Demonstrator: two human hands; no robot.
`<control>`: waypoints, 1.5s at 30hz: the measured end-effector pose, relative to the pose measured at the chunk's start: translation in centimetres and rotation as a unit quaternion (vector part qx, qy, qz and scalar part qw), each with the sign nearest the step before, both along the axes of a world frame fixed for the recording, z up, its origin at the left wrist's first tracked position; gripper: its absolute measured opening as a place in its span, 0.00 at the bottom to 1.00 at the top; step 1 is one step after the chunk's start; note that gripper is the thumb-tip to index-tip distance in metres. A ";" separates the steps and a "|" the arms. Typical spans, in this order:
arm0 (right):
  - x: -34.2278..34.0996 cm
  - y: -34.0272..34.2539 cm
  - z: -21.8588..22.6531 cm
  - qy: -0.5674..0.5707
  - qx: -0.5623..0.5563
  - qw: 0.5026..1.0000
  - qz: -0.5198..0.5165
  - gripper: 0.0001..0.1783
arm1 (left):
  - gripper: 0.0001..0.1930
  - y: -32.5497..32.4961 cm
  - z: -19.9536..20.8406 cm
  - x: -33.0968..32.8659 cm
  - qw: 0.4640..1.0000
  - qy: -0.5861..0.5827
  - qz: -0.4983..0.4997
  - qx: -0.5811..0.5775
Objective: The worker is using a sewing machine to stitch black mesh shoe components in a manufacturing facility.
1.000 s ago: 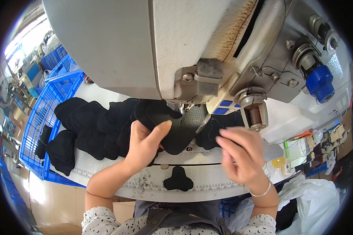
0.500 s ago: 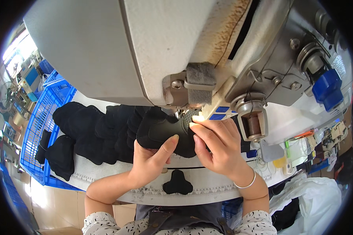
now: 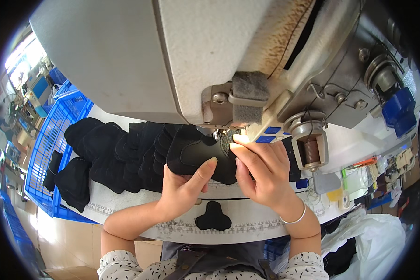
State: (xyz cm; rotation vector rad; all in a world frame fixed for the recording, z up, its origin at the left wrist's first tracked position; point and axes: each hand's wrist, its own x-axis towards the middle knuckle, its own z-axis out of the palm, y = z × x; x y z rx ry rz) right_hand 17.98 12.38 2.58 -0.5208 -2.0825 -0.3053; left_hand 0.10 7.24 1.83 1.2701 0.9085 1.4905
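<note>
A black padded fabric piece (image 3: 198,156) with a smooth dark grey panel and a mesh patch lies under the presser foot (image 3: 218,134) of a sewing machine (image 3: 182,56). My left hand (image 3: 184,189) grips its near left edge, thumb on top and fingers beneath. Close beside the presser foot, my right hand (image 3: 266,172) holds the piece's right edge near the mesh, its fingers bent together. The needle tip cannot be made out. Nearer to me, a small three-lobed black piece (image 3: 213,216) rests alone on the worktable (image 3: 261,228).
Left of my hands, a long overlapping row of black fabric pieces (image 3: 121,156) reaches toward a blue plastic basket (image 3: 42,182). A thread bobbin (image 3: 311,150) hangs on the machine's right. Small tools and a yellow-capped bottle (image 3: 333,194) stand at right, above a white plastic bag (image 3: 371,238).
The view has shifted slightly, so the machine sits a little farther right. Both hands keep their grip on the fabric piece, which shows hardly any movement under the presser foot.
</note>
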 end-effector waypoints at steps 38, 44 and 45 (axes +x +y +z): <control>0.1 0.5 -0.3 -0.015 0.002 1.000 -0.020 0.17 | 0.08 1.1 0.5 -0.7 1.000 0.006 0.000 -0.028; 0.3 0.1 0.5 -0.012 -0.045 0.999 -0.011 0.15 | 0.11 1.8 1.3 -2.1 0.995 0.016 0.068 -0.068; 0.5 0.1 0.9 -0.017 -0.062 0.998 -0.006 0.15 | 0.11 2.0 1.5 -3.0 0.993 0.041 0.092 -0.067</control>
